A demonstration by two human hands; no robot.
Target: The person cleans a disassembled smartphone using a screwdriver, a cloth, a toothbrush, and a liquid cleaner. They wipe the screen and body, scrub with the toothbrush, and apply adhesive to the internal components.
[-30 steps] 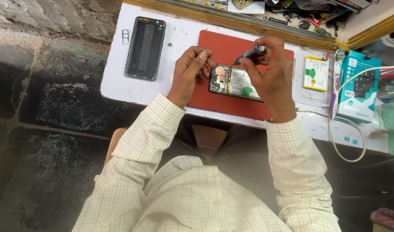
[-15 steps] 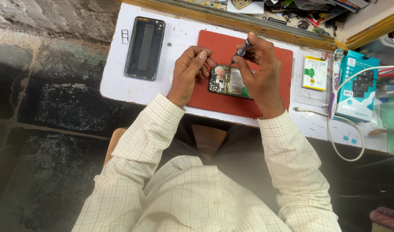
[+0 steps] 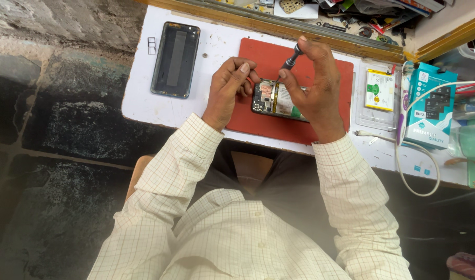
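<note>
My right hand [image 3: 315,85] pinches a small dark screwdriver [image 3: 291,58] between thumb and fingers, its tip down on the opened phone [image 3: 275,99] lying on the red mat [image 3: 299,124]; my palm hides the phone's right end. My left hand [image 3: 228,85] curls against the phone's left edge, steadying it, though the fingertips are tucked under and hard to make out.

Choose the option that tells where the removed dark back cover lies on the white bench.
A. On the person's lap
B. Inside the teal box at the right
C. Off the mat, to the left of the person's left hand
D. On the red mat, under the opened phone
C: the back cover lies flat on the white bench, clear of the red mat and left of the left hand.
</note>
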